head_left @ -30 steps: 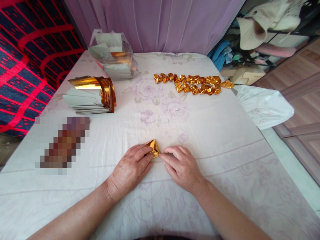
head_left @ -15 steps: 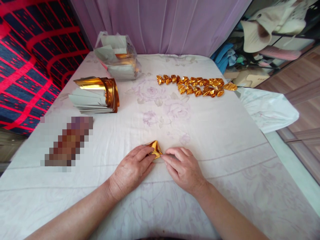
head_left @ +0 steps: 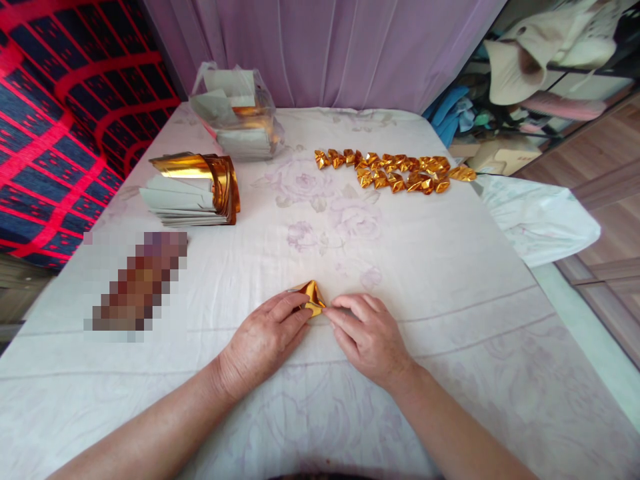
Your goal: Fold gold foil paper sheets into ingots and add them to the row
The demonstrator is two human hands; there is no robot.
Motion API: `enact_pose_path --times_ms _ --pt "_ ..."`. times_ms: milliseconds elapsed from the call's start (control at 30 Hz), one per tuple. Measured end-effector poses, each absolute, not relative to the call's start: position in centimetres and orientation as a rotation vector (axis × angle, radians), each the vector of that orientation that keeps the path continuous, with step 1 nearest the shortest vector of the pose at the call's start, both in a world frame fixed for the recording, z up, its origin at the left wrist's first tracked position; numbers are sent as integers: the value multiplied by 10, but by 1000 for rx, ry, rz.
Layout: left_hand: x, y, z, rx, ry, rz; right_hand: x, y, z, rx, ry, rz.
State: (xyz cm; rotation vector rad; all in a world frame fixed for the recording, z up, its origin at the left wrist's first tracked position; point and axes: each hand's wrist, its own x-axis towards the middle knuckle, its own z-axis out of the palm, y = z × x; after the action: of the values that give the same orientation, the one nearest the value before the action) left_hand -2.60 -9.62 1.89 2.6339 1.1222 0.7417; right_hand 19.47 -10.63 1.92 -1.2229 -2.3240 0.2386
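A partly folded piece of gold foil paper (head_left: 314, 298) lies on the table in front of me, its pointed top facing away. From the left, my left hand (head_left: 267, 337) presses and grips it with thumb and fingers, covering its left part. The bent fingers of my right hand (head_left: 367, 337) come together at the foil's right corner, the thumb and index tips closed on it. Farther off to the right lie two rows of folded gold foil pieces (head_left: 397, 181). At the left stands a stack of foil sheets (head_left: 190, 200), gold on one side and pale grey on the other.
Behind the stack, a clear plastic bag (head_left: 240, 117) holds more sheets. A blurred-out object (head_left: 140, 283) lies at the left. A floral cloth covers the table (head_left: 440, 267). Beyond its right edge are a white plastic bag (head_left: 545, 217) and a shelf with hats (head_left: 520, 67).
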Motion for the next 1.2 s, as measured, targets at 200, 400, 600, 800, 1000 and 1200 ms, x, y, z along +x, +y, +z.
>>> enact_pose_path --times_ms 200,400,600,800,1000,1200 --pt "-25 -96 20 2655 1108 745 195 -106 19 -1214 -2323 226" --pt "-25 -95 20 2654 1106 749 195 -107 18 -1226 -2319 242" --pt "-25 -95 21 2647 1102 750 195 -107 18 -1210 -2329 224" --pt "-25 -95 20 2648 1108 756 193 -108 20 -1168 -2372 162" --pt "-24 -95 22 2651 1113 753 191 -108 22 -1187 -2382 147" --pt "-24 -95 22 2644 1106 770 192 -108 21 -1244 -2323 147"
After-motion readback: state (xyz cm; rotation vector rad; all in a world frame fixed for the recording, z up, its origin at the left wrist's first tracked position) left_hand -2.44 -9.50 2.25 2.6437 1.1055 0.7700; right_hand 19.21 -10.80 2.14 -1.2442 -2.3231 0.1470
